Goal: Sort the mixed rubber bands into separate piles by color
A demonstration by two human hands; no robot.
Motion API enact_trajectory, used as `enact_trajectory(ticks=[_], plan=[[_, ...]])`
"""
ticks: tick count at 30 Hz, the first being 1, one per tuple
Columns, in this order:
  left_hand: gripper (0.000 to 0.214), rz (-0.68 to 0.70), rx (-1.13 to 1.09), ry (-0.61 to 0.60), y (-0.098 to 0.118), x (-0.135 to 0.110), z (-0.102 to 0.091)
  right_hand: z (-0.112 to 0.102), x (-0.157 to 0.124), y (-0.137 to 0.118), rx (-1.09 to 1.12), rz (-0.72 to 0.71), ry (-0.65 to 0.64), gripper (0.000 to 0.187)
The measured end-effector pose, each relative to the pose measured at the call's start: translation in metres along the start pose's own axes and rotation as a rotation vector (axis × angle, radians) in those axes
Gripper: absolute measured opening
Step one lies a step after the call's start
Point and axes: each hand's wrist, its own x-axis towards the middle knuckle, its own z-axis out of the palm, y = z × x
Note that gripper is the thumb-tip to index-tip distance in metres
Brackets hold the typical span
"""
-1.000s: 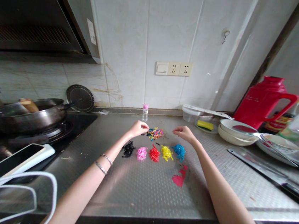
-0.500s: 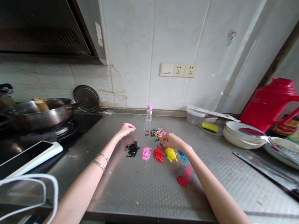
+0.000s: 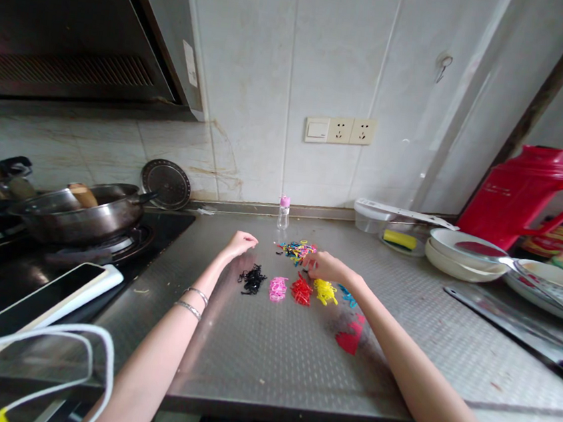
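On the left of the metal table (image 3: 255, 363), we are holding out our left hand (image 3: 243, 241), its fingers drawn in; whether they are pinching anything, we cannot tell. Running rightward from it in a near row are the black pile (image 3: 252, 280), pink pile (image 3: 278, 289), red pile (image 3: 301, 289), yellow pile (image 3: 325, 291) and partly covered blue pile (image 3: 348, 296). The mixed pile (image 3: 297, 251) is lying farther off, behind the pink and red. At its right edge, we are curling our right hand (image 3: 324, 266) downward, the fingertips too blurred for us to tell what they are gripping.

We are judging the small, band-like pieces to be light, soft, stretchy and prone to tangling, hardly fragile; each is calling for a fingertip pinch on a free end or loop.

We are counting two hands, five single-colour piles, one mixed pile and, standing beyond it, one pink-capped bottle (image 3: 283, 216). The pieces within each pile are lying too thickly for us to count.
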Motion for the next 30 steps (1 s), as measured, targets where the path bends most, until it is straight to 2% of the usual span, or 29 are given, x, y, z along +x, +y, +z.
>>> enact_trajectory(ticks=[8, 11, 16, 20, 23, 26, 30], plan=[[0.022, 0.023, 0.004, 0.003, -0.006, 0.004, 0.002, 0.006, 0.003, 0.002, -0.017, 0.004, 0.095, 0.032], [0.022, 0.027, 0.005, -0.002, -0.007, 0.005, 0.004, 0.005, 0.004, -0.006, 0.041, -0.030, 0.160, 0.031], [0.022, 0.031, 0.014, -0.019, -0.003, 0.002, 0.009, 0.006, 0.001, -0.054, 0.129, -0.162, 0.267, 0.028], [0.021, 0.038, 0.051, -0.023, -0.003, 0.004, 0.014, 0.018, -0.007, -0.098, 0.098, -0.251, 0.284, 0.027], [0.021, 0.077, 0.077, -0.033, -0.004, 0.007, 0.019, 0.027, -0.009, -0.113, 0.049, -0.334, 0.273, 0.025], [0.022, 0.158, 0.092, -0.025, -0.005, 0.008, 0.027, 0.027, -0.008, -0.109, 0.033, -0.353, 0.289, 0.024], [0.036, 0.262, 0.260, 0.025, -0.004, 0.005, 0.039, 0.014, -0.005, -0.081, -0.013, -0.230, 0.365, 0.025]])
